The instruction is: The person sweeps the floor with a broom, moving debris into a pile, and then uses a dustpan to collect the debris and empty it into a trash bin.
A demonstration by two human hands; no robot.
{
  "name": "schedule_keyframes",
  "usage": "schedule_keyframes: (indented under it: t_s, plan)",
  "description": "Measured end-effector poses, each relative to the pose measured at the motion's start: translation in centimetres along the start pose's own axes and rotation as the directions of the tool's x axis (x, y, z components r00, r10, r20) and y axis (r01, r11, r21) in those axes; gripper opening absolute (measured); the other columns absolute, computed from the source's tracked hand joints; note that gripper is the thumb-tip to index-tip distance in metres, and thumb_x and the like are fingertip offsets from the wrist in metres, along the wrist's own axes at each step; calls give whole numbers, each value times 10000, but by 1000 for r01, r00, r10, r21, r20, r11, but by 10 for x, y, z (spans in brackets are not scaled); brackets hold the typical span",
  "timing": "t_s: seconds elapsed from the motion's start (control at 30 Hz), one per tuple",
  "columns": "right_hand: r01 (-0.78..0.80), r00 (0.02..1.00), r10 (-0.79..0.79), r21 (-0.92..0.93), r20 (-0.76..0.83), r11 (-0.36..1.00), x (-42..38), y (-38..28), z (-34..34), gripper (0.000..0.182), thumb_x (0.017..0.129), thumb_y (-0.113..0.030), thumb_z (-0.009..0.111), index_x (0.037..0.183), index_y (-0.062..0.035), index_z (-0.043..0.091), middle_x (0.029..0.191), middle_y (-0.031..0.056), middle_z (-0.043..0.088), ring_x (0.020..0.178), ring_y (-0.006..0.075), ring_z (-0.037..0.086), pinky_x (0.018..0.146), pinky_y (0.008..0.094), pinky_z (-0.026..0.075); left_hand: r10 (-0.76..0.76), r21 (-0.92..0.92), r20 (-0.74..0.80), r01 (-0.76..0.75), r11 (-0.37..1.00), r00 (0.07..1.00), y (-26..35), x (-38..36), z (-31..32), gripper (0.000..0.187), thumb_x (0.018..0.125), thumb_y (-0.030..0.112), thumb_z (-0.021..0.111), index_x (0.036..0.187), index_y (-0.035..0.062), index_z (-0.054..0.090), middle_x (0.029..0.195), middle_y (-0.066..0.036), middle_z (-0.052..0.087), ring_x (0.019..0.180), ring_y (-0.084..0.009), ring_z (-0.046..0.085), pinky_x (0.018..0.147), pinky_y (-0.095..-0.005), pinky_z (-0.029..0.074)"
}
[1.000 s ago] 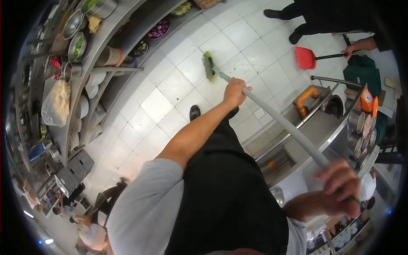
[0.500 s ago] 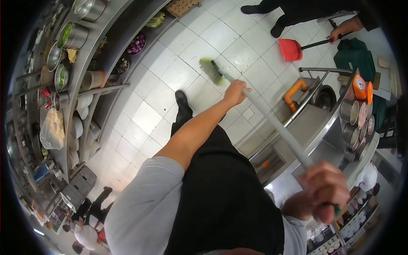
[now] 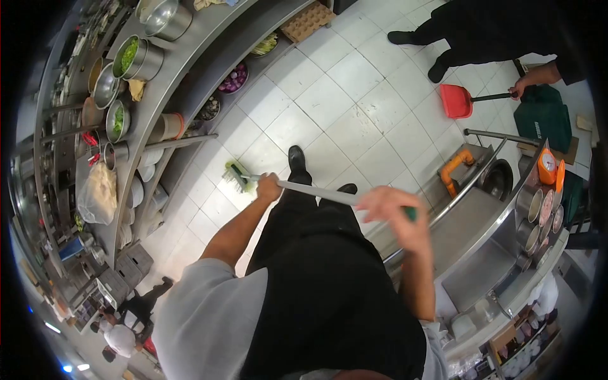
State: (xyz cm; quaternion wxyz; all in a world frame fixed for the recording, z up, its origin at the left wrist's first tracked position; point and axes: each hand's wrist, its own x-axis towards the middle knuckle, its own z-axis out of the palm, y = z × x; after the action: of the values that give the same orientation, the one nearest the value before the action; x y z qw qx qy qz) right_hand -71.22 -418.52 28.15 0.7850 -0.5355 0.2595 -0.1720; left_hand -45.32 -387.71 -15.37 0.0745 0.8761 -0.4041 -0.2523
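At about nine o'clock, a long metal worktop (image 3: 190,47) is carrying shiny bowls (image 3: 136,57) of green food. Under it, low shelves (image 3: 209,120) are holding plates.

The person is sweeping. The broom (image 3: 316,193) is lying almost flat across their body, and its green brush head (image 3: 235,175) is touching the white floor (image 3: 354,101) close to the shelves, near ten o'clock from the person's shoes. The tiles look mostly clean, with just a few small dark specks, so I think most of the sweeping is done and only the edge by the shelves is left.

The left hand (image 3: 268,188) is reaching forward with a straight arm and is gripping the stick low down, near the brush. The right hand (image 3: 396,212) is wrapping around the top of the stick, elbow bent, close to the chest.

At two o'clock, another person's hand (image 3: 524,86) is holding a red dustpan (image 3: 456,101) on the floor.
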Motion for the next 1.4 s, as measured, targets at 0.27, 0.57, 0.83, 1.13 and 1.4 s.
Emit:
schedule_keyframes:
  t_s: [0.27, 0.57, 0.83, 1.13, 1.4]
  plan:
    - [424, 901, -433, -266, 26, 866, 44, -89, -1, 397, 1073, -292, 592, 777, -28, 574, 752, 128, 634, 778, 342, 671, 626, 469, 561, 274, -369, -188, -327, 870, 943, 175, 161, -32, 175, 771, 78, 791, 921, 89, 702, 1028, -183, 681, 1049, -408, 652, 913, -501, 541]
    - [469, 861, -495, -191, -119, 862, -2, -159, -40, 544, 1098, -517, 517, 782, -75, 541, 702, 98, 564, 614, 271, 575, 565, 399, 615, 404, -399, -292, -494, 772, 867, 244, 147, -135, 133, 891, 201, 793, 846, 84, 749, 1002, -158, 712, 1122, -454, 624, 1047, -568, 465]
    - [315, 943, -318, -47, -94, 948, 127, -33, 39, 438, 1072, -309, 597, 772, 11, 608, 754, 119, 591, 786, 331, 632, 677, 483, 575, 103, -148, -228, -139, 979, 968, 45, 210, -77, 333, 922, 285, 763, 758, 16, 656, 1039, -246, 707, 1102, -450, 654, 963, -536, 521]
    - [326, 793, -500, -452, -348, 831, 93, -62, 67, 594, 1093, -477, 556, 721, -14, 574, 702, 100, 555, 749, 318, 622, 645, 497, 654, 398, -467, -34, -367, 805, 917, 210, 329, -107, 274, 943, 272, 759, 859, 34, 650, 1050, -177, 676, 1200, -445, 591, 1047, -509, 494]
    - [488, 727, -536, -227, -429, 843, -21, -138, 22, 536, 1096, -474, 541, 802, -30, 590, 655, 93, 561, 669, 269, 597, 551, 425, 637, 421, -416, -245, -487, 768, 873, 247, 182, -165, 278, 943, 275, 759, 815, 45, 672, 934, -184, 673, 1039, -414, 630, 961, -535, 484]
